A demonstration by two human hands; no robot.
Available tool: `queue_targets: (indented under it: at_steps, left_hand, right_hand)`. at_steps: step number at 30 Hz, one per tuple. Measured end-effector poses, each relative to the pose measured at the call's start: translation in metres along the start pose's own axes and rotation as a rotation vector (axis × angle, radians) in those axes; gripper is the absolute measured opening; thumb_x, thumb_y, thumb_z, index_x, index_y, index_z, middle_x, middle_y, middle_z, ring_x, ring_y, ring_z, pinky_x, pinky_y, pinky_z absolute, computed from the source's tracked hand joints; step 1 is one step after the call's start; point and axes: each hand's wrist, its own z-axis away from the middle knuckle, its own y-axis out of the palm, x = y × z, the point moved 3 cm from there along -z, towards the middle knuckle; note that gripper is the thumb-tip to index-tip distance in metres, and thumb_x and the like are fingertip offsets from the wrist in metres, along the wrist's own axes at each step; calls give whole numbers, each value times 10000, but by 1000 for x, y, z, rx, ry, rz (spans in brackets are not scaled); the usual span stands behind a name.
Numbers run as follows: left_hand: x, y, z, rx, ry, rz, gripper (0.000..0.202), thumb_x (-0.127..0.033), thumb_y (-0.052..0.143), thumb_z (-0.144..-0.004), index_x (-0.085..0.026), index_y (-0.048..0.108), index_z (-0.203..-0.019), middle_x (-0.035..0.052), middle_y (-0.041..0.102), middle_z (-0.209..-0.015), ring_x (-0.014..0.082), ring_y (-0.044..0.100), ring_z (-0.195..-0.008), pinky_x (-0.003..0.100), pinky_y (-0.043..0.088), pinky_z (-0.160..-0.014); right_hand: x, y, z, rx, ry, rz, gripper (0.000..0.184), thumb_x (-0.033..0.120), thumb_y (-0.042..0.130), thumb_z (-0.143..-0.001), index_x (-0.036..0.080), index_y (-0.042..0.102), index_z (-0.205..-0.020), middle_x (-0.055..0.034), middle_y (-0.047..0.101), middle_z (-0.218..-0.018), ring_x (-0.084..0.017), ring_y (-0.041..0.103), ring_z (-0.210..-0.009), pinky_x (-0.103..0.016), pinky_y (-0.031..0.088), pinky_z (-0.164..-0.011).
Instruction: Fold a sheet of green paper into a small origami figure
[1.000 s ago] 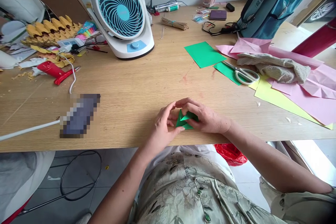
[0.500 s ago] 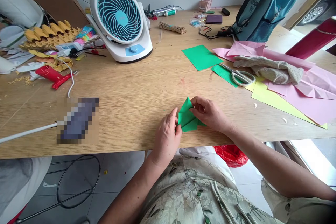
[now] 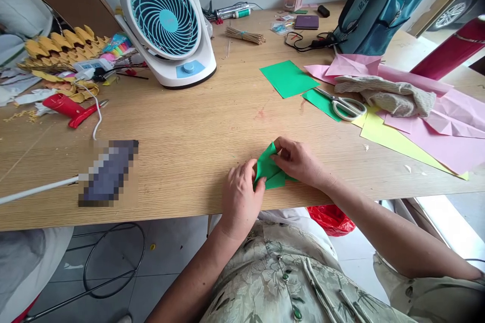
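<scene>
A small folded piece of green paper point(image 3: 269, 167) lies near the front edge of the wooden table point(image 3: 182, 126), one pointed flap standing up. My left hand point(image 3: 240, 197) pinches its left edge with curled fingers. My right hand point(image 3: 301, 161) grips the right side and the raised flap between thumb and fingers.
A white and blue desk fan point(image 3: 166, 20) stands at the back left. A flat green sheet point(image 3: 288, 78), scissors point(image 3: 343, 106), a grey cloth point(image 3: 390, 93), pink paper point(image 3: 450, 131) and yellow paper point(image 3: 382, 136) lie to the right. A red glue gun point(image 3: 68, 107) and a blue bag point(image 3: 375, 7) are also here.
The green paper went from being cupped under both hands to having a flap lifted up; my left hand shifted to its left edge and my right hand holds the flap.
</scene>
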Motion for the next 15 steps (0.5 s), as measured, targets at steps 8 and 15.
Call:
queue_targets:
  at_steps: [8,15]
  left_hand:
    - [-5,1,-3,33,-43,-29,151,-147,670,-892,-215,586,-997,47,662,-921,253,592,-882,374,449,-772]
    - [-7,1,-4,49,-40,-40,198,-117,641,-893,-214,596,-1060,44,662,-916,257,599,-900,367,445,-781]
  right_hand:
    - [-2,-2,-2,55,9,50,150,184,631,-749,225,515,-834,50,537,-660,-119,480,-578,-248,331,-565]
    - [3,6,-6,122,3,150,165,172,686,-706,214,581,-828,19,598,-728,-134,481,-647,-262,276,-585]
